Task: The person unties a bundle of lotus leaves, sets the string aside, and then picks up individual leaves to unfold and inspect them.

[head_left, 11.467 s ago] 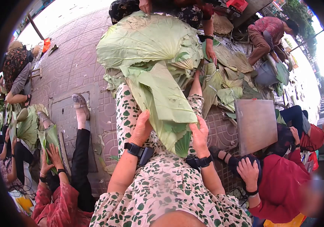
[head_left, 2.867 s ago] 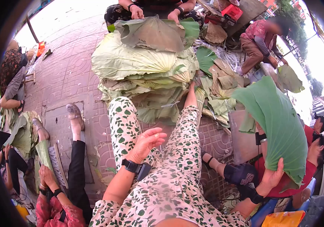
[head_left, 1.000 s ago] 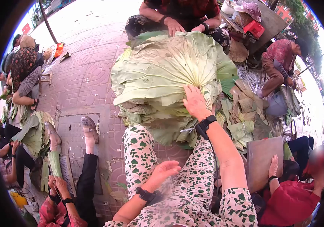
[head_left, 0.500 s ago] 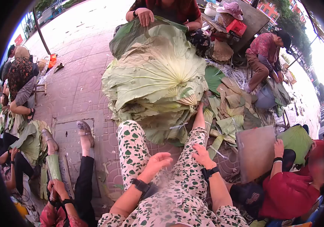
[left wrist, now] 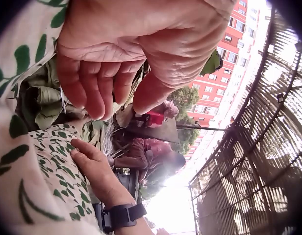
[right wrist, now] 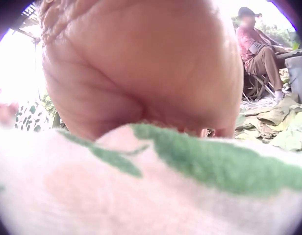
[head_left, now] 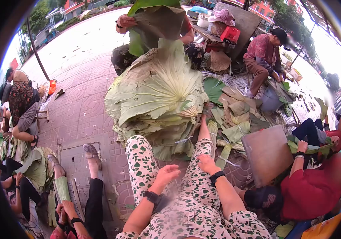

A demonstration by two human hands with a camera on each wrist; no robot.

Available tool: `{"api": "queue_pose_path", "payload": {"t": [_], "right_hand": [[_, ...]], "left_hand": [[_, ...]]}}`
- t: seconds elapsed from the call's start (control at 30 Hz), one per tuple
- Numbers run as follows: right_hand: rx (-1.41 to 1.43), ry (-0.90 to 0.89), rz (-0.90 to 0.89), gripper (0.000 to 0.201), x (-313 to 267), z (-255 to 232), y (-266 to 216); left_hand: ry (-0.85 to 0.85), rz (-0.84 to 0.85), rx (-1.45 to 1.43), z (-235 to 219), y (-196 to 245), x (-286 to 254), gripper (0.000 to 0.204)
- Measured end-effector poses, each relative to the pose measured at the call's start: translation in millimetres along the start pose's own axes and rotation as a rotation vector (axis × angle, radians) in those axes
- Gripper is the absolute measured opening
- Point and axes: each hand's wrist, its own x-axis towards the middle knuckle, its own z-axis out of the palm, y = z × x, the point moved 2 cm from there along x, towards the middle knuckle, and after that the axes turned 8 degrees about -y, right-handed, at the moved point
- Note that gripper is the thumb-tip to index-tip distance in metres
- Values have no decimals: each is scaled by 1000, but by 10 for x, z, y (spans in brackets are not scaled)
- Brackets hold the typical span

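Observation:
My left hand point(head_left: 165, 177) hovers over my lap, fingers loosely bent with nothing between them. In the left wrist view the palm and fingertips of that left hand point(left wrist: 116, 73) are bare. On my right thigh, near the knee, rests my right hand point(head_left: 208, 163); its palm fills much of the right wrist view, against the leaf-print trousers point(right wrist: 205, 161). Beyond my knees stands a thick pile of dried lotus leaves point(head_left: 154, 93), broad and pale green. Behind the pile, a person's hands hold up a large darker lotus leaf point(head_left: 160, 26).
Right of the pile lie loose leaves point(head_left: 234, 109) and a white-tied bundle point(head_left: 224, 157). A flat board point(head_left: 268, 155) stands near a person in red point(head_left: 309, 191). A grey bucket point(head_left: 271, 99) is farther back. At left, another person's hands point(head_left: 67, 209) are near a folded leaf.
My right hand has drawn back from the pile onto my thigh, while my left hand stays over my lap. Across from me, the person has raised a dark lotus leaf off the pile.

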Motion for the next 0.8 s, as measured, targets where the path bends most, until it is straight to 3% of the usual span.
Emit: {"api": "queue_pose_path", "payload": {"t": [0.6,0.67,0.8], "right_hand": [[77,92,2,34,-41,11,-20],[68,79,-27,32,-49,-12,-38],[44,-27,78,34,-62,-82,-128]], "left_hand": [[-9,-6,47,8,-44,-1,27],[15,19,78,-4,-43,2,27],[35,-7,70,6,-37,26,26]]}}
